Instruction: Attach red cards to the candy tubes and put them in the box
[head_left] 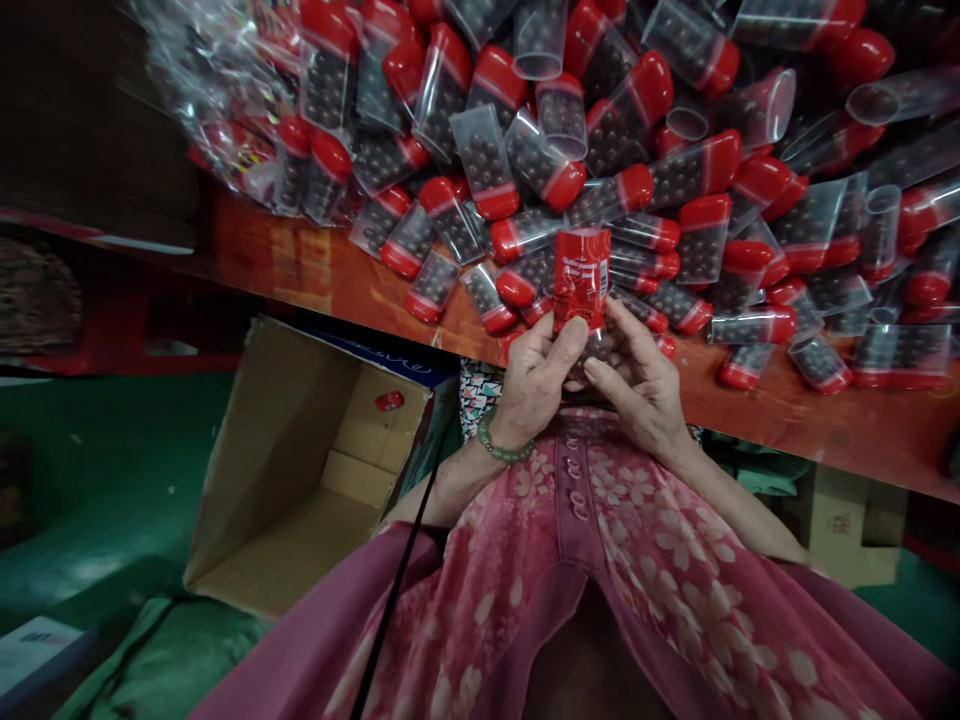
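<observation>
Item: one red printed sleeve (582, 270), barcode at its right edge, held upright just in front of the near edge of the surface (337, 285). At its lower end, a clear container (598, 345) of dark balls is partly covered by the fingers; how far it sits inside the sleeve cannot be told.

Grip, left: the sleeve's lower end is pinched between thumb and fingers of the left hand (536, 375), apparently to keep it steady and upright. A green bead bracelet (502, 448) is worn at the wrist.

Grip, right: the container is held between thumb and fingers of the right hand (646, 385), seemingly so that both pieces are kept in line.

Stock: red-capped containers (484, 155) of dark balls are heaped loosely across the surface, presumably for easy reach. Clear and red plastic wrapping (247, 110) is piled at the heap's left end.

Adjacent: an open cardboard box (255, 490) is placed below the surface, beside the left forearm, probably to be within reach; a small red object (389, 401) is seen against its inner wall.
</observation>
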